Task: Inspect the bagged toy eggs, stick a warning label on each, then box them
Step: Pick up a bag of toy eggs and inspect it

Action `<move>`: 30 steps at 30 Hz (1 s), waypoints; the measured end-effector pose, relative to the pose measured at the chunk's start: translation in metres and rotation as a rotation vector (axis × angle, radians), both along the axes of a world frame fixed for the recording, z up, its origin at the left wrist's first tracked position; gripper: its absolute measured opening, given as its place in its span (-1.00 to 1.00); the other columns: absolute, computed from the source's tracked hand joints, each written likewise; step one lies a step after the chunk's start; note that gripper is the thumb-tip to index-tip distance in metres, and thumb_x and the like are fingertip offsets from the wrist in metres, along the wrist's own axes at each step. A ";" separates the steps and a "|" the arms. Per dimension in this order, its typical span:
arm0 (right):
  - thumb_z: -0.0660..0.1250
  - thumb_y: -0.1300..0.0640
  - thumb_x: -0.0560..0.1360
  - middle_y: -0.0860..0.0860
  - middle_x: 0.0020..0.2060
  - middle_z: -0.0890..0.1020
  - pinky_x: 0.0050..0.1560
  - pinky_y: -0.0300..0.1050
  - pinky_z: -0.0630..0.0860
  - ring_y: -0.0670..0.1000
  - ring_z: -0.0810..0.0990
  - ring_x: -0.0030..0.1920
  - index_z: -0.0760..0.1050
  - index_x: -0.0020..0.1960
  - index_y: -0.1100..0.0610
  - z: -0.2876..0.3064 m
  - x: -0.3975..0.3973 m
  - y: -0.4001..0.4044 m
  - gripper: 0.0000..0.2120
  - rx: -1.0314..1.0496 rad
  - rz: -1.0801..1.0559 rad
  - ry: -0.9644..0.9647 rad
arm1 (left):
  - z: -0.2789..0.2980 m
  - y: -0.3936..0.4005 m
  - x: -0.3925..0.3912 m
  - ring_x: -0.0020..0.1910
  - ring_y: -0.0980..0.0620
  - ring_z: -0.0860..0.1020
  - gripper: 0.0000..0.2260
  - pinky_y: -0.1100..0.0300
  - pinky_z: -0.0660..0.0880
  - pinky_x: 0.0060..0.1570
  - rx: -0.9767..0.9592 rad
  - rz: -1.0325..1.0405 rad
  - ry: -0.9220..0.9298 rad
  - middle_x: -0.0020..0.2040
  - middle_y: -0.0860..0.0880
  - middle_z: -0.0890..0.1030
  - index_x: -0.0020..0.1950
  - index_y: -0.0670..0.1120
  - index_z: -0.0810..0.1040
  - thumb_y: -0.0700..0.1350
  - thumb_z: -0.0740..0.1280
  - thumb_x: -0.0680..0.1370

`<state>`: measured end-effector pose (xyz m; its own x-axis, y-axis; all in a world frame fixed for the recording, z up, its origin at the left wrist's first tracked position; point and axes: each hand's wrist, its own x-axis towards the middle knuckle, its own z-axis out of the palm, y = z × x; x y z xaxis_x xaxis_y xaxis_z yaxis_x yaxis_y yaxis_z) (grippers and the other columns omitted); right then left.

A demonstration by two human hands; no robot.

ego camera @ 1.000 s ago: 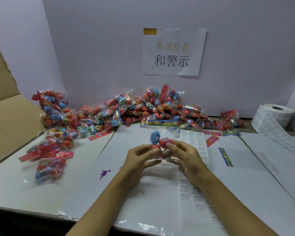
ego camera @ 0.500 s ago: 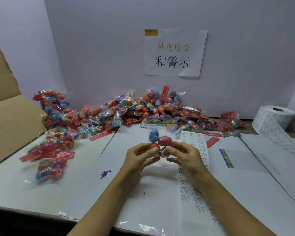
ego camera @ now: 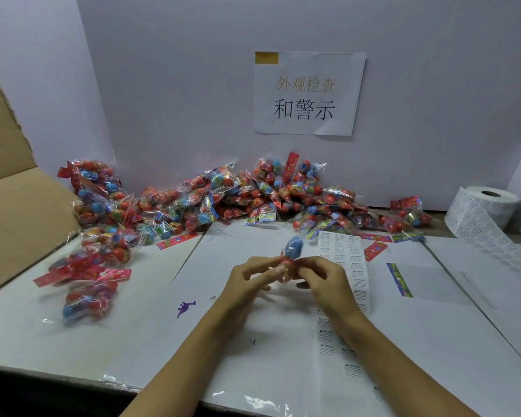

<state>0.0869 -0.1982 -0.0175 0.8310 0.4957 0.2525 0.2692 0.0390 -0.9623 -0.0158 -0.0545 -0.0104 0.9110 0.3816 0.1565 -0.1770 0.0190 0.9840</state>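
Bagged toy eggs (ego camera: pixel 290 257), one small clear packet, were held above the desk (ego camera: pixel 139 332) between both hands, directly below the wall sign (ego camera: pixel 309 93). Packet's long axis ran steeply upward, leaning slightly right: blue egg at the top end, pointing toward the sign; red egg at the bottom end, among the fingers. Image blurred there, so finer detail of the packet could not be read.

Left hand (ego camera: pixel 248 279) had fingers curled in from the left, fingertips pinching the packet's lower end. Right hand (ego camera: pixel 324 279) mirrored it from the right, fingers curled and pinching the same lower end. The two hands' fingertips met around the red egg.

Heap of bagged eggs (ego camera: pixel 238 197) lay along the wall base under the sign and stretched out to its lower left. More bags (ego camera: pixel 91 266) were scattered further left of the heap, next to a cardboard box (ego camera: pixel 15 218) standing open at the desk's left edge.

Strip of warning labels (ego camera: pixel 342 260) lay flat on the desk under and beyond the right hand, its long axis running toward the sign. Label roll (ego camera: pixel 484 212) sat well to the lower right of the sign. A small purple dinosaur figure (ego camera: pixel 186 307) lay on the desk, lower left of the left hand.
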 end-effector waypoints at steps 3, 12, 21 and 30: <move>0.34 0.11 0.62 0.04 -0.10 0.76 0.01 0.02 0.61 0.04 0.73 0.00 0.70 0.01 0.09 0.002 0.001 0.000 -0.84 0.069 0.056 0.096 | 0.001 0.002 0.001 0.08 0.19 0.59 -0.63 0.38 0.46 -0.13 0.050 0.045 0.035 0.17 0.05 0.59 0.05 0.22 0.75 0.28 0.47 0.30; 0.50 0.29 0.48 0.06 -0.05 0.72 0.02 0.01 0.67 0.13 0.71 0.02 0.64 0.16 0.13 -0.002 0.004 0.001 -0.73 0.146 0.088 0.150 | -0.001 0.002 0.002 0.27 0.16 0.50 -0.68 0.32 0.47 0.06 0.101 0.192 -0.025 0.24 0.07 0.56 0.09 0.14 0.68 0.10 0.49 0.35; 0.47 0.20 0.48 0.19 0.01 0.73 -0.06 -0.12 0.65 0.17 0.73 0.02 0.59 0.22 0.22 0.006 0.003 0.000 -0.68 0.303 0.160 0.395 | -0.008 0.006 0.008 0.10 -0.18 0.70 -0.53 0.04 0.66 0.02 -0.198 0.070 -0.033 0.11 -0.20 0.72 0.31 -0.18 0.59 -0.17 0.59 0.44; 0.38 0.24 0.58 0.20 -0.04 0.73 -0.10 -0.13 0.65 0.13 0.74 -0.04 0.63 0.17 0.22 0.006 0.006 0.000 -0.81 0.286 0.124 0.392 | -0.006 0.007 0.006 0.05 -0.16 0.72 -0.72 0.16 0.65 -0.05 -0.147 0.068 -0.074 0.04 -0.15 0.74 0.21 -0.12 0.65 -0.26 0.51 0.51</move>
<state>0.0928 -0.1985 -0.0113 0.8300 0.5530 0.0734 -0.1337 0.3249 -0.9363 -0.0093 -0.0476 -0.0166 0.8703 0.4659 0.1596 -0.2542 0.1474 0.9559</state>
